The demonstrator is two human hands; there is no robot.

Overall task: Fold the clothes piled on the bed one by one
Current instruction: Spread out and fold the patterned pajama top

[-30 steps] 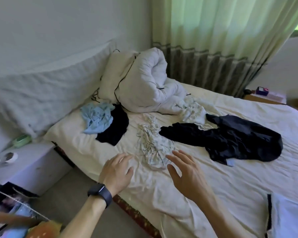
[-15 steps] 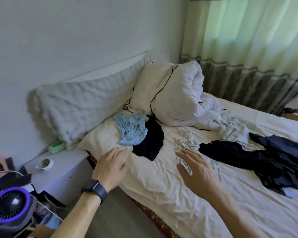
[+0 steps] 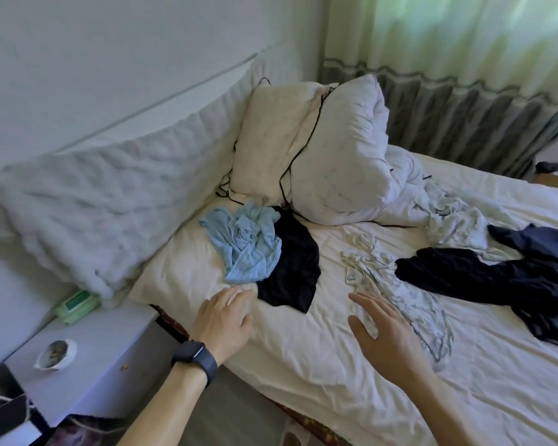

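Holding nothing, both hands are open over the bed (image 3: 303, 358). The left hand (image 3: 224, 320) is near the bed's side edge, just below the blue top (image 3: 245, 246) and the black cloth (image 3: 295, 275) it partly covers. The right hand (image 3: 384, 336), fingers spread, is at the near end of the pale patterned cloth (image 3: 403, 294). Bare sheet lies between the hands. A dark blue garment (image 3: 512, 281) lies further right.

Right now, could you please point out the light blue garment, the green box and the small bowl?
light blue garment (image 3: 245, 246), head view, crumpled middle.
green box (image 3: 77, 305), head view, top face.
small bowl (image 3: 72, 349), head view, right rim.
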